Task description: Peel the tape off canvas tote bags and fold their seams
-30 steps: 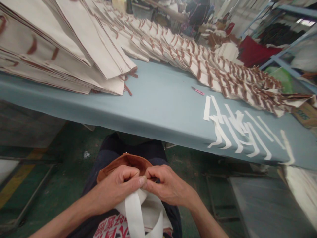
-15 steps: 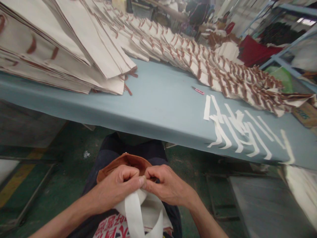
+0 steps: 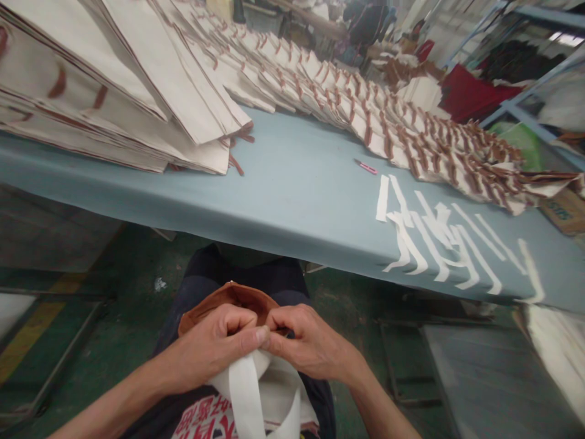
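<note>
In my lap lies a fabric piece [image 3: 219, 308] that looks like a bag, brown on one side and off-white on the other. My left hand [image 3: 223, 338] pinches its edge with thumb and fingers. Touching it at the thumbs, my right hand [image 3: 299, 338] grips the same edge, also closed. A wide white strap [image 3: 247, 390] hangs in a loop below the hands, over an apron with red lettering [image 3: 210, 417]. What lies between the fingertips is hidden.
A blue-covered table [image 3: 292, 189] stands ahead, bearing stacked off-white fabric pieces [image 3: 114, 79] at left and rows of brown-trimmed pieces [image 3: 365, 110] behind. Pink thread snips [image 3: 365, 166] lie near loose white strips [image 3: 425, 238]. A blue shelf rack [image 3: 525, 116] stands at far right.
Almost nothing differs. Both hands keep the same grip on the fabric, and the hanging white strap has shifted very slightly left.
</note>
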A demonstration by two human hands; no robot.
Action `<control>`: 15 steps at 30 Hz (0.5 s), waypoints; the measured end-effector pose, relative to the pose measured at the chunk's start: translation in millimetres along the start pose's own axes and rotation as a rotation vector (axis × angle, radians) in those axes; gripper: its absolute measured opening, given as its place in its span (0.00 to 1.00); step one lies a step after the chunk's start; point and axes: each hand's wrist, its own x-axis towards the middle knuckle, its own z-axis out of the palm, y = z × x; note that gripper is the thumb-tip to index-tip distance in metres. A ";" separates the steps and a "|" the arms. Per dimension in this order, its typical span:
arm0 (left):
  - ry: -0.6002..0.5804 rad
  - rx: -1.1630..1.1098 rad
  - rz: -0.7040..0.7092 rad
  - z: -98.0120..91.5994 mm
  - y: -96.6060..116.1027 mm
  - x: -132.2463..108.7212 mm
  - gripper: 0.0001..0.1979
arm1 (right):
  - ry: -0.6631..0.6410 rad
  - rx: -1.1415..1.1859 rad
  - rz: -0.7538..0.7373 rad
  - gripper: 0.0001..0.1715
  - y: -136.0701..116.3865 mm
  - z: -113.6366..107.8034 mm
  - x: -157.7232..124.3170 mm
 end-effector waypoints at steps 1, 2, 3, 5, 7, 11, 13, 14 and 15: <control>0.003 -0.003 -0.008 -0.4 0.9 -0.4 0.42 | -0.002 0.002 0.003 0.36 -0.9 -0.2 0.2; 0.004 -0.006 -0.016 -0.8 2.0 -0.7 0.42 | -0.004 0.003 0.005 0.36 -1.8 -0.5 0.4; 0.005 -0.010 -0.024 -1.1 3.2 -1.1 0.42 | -0.003 0.004 0.008 0.36 -2.6 -0.7 0.7; 0.004 -0.024 -0.038 -1.4 5.8 -1.9 0.42 | -0.002 0.007 0.011 0.35 -3.9 -1.1 1.2; 0.004 -0.041 -0.048 -1.6 7.6 -2.6 0.43 | 0.001 0.004 0.011 0.34 -4.3 -1.3 1.7; 0.022 -0.050 -0.063 -1.8 7.0 -3.5 0.43 | 0.002 -0.005 0.012 0.30 -2.9 -1.0 2.5; 0.020 -0.055 -0.064 -1.9 5.2 -3.2 0.44 | 0.000 -0.003 0.011 0.29 -2.0 -0.7 2.8; 0.015 -0.060 -0.065 -1.9 4.3 -3.0 0.44 | -0.001 0.001 0.010 0.29 -1.8 -0.7 3.0; 0.009 -0.065 -0.068 -2.1 3.4 -2.6 0.44 | -0.001 0.006 0.008 0.30 -1.9 -0.6 3.3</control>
